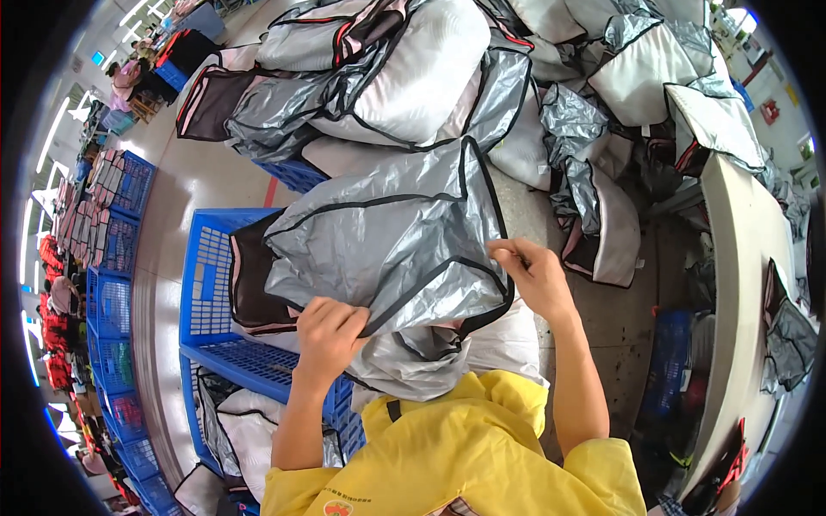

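While your left hand [329, 338] is pinching the near black-bound edge of a silver foil, boxy fabric bag [370, 245], your right hand [537, 279] is gripping its right edge, fingers closing snugly on the trim. The bag is stretching out right in front of your yellow short-sleeved top [482, 447], its left end overlapping a blue plastic lattice-sided crate [203, 284] (can't tell if they're touching). I'd say you're midway through this piece: it's lying spread, silver side up, but neither hand is letting go yet. White padded bags [249, 434] are sitting below left, a big white-and-silver heap [422, 82] is waiting ahead, and which ones are finished isn't showing
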Available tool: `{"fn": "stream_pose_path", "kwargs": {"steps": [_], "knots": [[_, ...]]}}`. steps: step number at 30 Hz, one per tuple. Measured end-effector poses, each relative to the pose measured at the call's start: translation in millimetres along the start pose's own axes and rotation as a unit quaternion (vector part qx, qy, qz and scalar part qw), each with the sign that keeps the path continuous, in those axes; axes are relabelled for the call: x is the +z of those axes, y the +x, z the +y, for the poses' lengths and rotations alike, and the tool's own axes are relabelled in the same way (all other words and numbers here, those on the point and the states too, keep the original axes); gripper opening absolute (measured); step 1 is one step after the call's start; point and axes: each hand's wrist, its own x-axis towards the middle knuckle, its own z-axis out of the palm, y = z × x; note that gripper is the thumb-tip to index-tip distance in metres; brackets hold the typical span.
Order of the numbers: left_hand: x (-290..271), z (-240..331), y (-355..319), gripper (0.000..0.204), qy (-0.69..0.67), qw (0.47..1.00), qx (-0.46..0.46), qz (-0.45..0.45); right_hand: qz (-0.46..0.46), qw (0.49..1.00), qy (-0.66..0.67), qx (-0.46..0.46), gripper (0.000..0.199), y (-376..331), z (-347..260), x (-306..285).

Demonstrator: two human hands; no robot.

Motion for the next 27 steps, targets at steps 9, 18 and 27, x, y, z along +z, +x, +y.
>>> {"fn": "stream_pose_path", "kwargs": {"steps": [9,18,27], "knots": [[-8.3,8.4,-54.0,0.032,0.028,0.997,-0.076,-0.007,-0.082,0.983,-0.034,-0.158,0.008,-30.6,-25.8,33.3],[20.3,60.5,-111.4,0.039,-0.028,0.995,-0.100,-0.008,-0.064,0.991,-0.080,-0.082,0.020,-132.9,33.5,46.4],[-11.5,-1.7,-83.8,0.040,-0.047,0.972,-0.188,0.135,-0.112,0.987,-0.111,-0.035,0.024,-137.8,15.0,38.5]]}}
